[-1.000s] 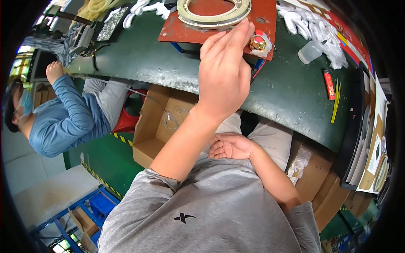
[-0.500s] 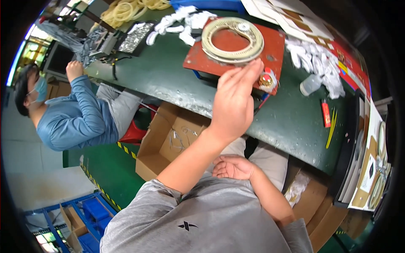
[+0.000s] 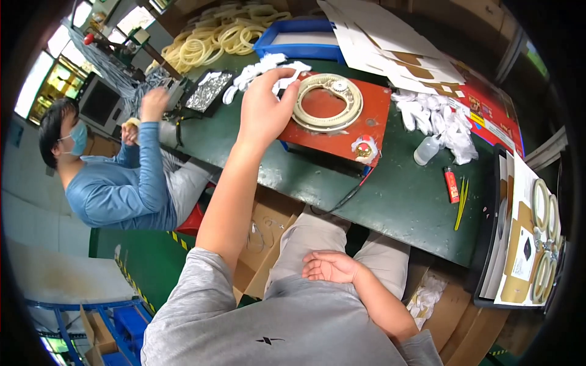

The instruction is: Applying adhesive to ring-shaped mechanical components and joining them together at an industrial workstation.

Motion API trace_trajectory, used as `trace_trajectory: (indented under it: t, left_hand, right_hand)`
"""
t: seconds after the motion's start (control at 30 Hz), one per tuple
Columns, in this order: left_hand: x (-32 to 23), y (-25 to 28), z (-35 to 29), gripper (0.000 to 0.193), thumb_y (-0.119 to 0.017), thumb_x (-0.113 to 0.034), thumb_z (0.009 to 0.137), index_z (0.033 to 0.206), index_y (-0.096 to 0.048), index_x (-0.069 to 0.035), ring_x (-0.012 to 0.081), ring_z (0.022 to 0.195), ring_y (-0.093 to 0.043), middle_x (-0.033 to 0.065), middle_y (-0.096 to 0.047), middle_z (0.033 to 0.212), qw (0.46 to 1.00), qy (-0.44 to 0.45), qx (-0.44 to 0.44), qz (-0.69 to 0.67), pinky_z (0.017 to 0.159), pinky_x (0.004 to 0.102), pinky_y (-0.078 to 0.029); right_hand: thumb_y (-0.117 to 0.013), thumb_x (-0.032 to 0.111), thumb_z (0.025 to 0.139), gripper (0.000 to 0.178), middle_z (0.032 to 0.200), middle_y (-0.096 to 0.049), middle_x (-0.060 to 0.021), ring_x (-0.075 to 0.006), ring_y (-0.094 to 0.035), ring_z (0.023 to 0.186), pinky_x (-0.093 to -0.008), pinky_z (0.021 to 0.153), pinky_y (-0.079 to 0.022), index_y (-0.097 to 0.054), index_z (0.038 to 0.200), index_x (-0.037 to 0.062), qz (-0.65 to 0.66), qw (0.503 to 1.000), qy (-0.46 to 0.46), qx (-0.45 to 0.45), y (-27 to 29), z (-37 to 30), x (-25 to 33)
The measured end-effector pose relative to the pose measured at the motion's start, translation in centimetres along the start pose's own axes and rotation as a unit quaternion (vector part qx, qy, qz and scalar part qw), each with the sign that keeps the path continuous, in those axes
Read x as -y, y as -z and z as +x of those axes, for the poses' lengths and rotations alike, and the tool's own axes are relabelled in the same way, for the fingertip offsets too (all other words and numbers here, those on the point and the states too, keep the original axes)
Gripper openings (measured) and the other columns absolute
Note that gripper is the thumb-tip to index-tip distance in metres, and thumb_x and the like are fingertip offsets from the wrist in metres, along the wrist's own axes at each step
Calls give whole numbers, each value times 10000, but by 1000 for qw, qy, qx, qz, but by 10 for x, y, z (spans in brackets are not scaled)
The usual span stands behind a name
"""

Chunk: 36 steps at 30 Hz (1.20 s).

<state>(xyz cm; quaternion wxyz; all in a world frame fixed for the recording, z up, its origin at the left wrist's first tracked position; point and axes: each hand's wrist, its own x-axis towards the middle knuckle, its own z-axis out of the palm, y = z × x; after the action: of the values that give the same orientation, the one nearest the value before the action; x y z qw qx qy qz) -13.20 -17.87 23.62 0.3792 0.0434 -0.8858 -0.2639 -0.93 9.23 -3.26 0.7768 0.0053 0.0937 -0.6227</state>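
Observation:
My left hand [image 3: 264,108] is raised above the bench, at the left edge of a red plate [image 3: 373,105]. Its thumb stands apart from the bent fingers, and I see nothing held between them. Next to it on the plate lies a cream plastic ring [image 3: 326,125] with a toothed inner rim and a small white gear [image 3: 339,86] at its upper right. White gloves [image 3: 259,70] lie just behind the fingers. At the plate's near right corner sits a gold-and-red round knob [image 3: 364,149] wrapped in white. My right hand [image 3: 331,266] rests palm up on my lap, fingers loosely curled, holding nothing.
A co-worker [image 3: 122,177] in blue sits at the left. Behind are cream rings [image 3: 213,39], a blue tray [image 3: 299,52] and cardboard sheets [image 3: 390,43]. To the right lie more gloves [image 3: 427,116], a bottle [image 3: 426,150], a red lighter [image 3: 451,185] and yellow tweezers [image 3: 461,204].
My left hand has moved left, from the plate's near edge to beside its left edge, with thumb and fingers parting. My right hand stays on my lap. The view has shifted.

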Motion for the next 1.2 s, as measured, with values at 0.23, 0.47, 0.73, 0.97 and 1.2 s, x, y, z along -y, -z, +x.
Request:
trace_trajectory:
  t: [0.23,0.47,0.73,0.97,1.2]
  left_hand:
    - [-1,-22,19,142,-677,-120,866,948,-740,-23,351,885,-658,170,-700,912,990,-49,63,119,815,438,-517]
    - [-3,-19,24,158,-689,-107,845,973,-739,-30,301,793,-682,132,-699,849,982,-73,48,169,748,395,-537]
    - [2,1,26,288,-662,-175,933,1128,-701,33,172,779,-671,119,-711,859,992,62,106,9,743,312,-529]
    - [27,8,7,259,-629,-126,983,1199,-641,17,137,959,-641,72,-681,1032,972,122,22,-202,822,279,-529]
    - [62,32,-25,310,-563,-78,1023,1289,-536,80,250,1063,-690,181,-673,1183,815,193,-138,-529,933,369,-573]
  right_hand:
    - [-478,273,1068,337,1182,-679,-183,-323,-634,1173,-412,1013,-500,-592,1255,17,-12,1000,8,-6,4,-2,-1]
    - [-463,274,1072,344,1185,-679,-176,-310,-634,1176,-409,1019,-496,-584,1271,21,-25,1000,8,8,8,-2,-2]
    - [-441,267,1079,351,1187,-679,-177,-309,-630,1180,-408,1024,-492,-576,1289,20,-32,999,6,17,8,-1,-3]
    - [-448,259,1078,332,1164,-684,-170,-321,-632,1173,-412,1010,-495,-586,1267,23,-32,999,5,-12,4,-3,-3]
    - [-433,256,1082,333,1153,-687,-162,-317,-639,1158,-408,1003,-498,-591,1262,25,-31,999,3,-25,2,-1,-3]
